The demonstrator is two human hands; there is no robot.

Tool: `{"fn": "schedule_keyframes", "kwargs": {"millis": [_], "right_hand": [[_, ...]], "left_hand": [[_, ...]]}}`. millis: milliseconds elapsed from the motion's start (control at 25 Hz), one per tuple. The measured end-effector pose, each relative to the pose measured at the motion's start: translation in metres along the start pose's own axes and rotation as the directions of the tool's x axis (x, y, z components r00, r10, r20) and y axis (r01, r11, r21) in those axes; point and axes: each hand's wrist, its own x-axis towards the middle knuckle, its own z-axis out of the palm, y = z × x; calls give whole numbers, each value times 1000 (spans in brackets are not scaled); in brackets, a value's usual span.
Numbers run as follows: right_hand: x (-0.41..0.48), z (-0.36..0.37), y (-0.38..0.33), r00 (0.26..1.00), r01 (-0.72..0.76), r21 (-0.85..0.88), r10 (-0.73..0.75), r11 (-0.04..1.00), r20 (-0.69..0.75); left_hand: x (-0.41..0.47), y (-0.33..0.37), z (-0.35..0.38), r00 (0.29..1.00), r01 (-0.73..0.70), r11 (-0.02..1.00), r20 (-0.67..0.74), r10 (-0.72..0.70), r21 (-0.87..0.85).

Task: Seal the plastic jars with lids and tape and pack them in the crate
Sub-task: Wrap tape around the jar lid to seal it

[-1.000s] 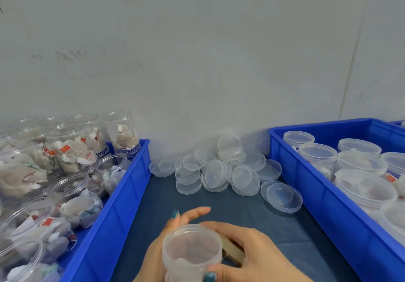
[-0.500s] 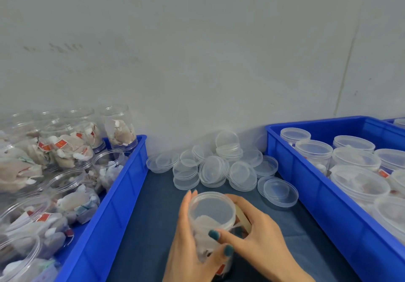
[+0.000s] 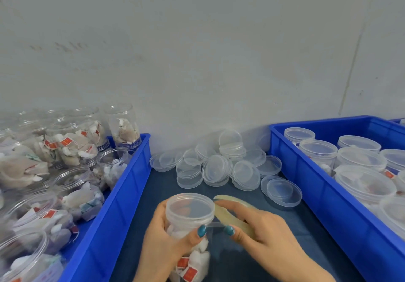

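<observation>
Left hand: your left hand [image 3: 162, 238] gripped the lidded jar [image 3: 189, 210] above the table, fingers curled round its wall.
Right hand: your right hand [image 3: 269, 235] was clamped on the tape roll [image 3: 232, 211] just beside the jar, with a short strip [image 3: 215, 224] stretched between them.
Risk: slack could have let the strip wrinkle, and a tilted roll could have missed the lid seam.
Surface: a dark blue table [image 3: 241, 259] held loose lids [image 3: 217, 167] between the left crate [image 3: 122, 192] of open jars and the right crate [image 3: 311, 185] of lidded ones.
Room: a bare grey wall [image 3: 197, 51] stood behind.

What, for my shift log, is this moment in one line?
step: taping | left hand: holds lidded jar | right hand: holds tape roll, strip stretched to jar
</observation>
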Motion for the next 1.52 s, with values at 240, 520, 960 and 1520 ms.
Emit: {"fn": "schedule_keyframes", "kwargs": {"millis": [240, 520, 960, 1520], "right_hand": [[1, 2, 6, 998, -59, -76, 56, 995, -36], [-1, -4, 2, 990, -53, 145, 33, 988, 136], [1, 5, 9, 981, 25, 567, -130, 823, 147], [-4, 1, 1, 999, 26, 359, -37, 933, 23]], "left_hand": [[-4, 4, -2, 983, -1, 1000, 186, -1, 6], [-3, 10, -7, 935, -50, 997, 348, 65, -54], [-6, 7, -6, 948, -41, 998, 317, 25, 43], [-12, 9, 7, 987, -147, 979, 78, 137, 142]]}}
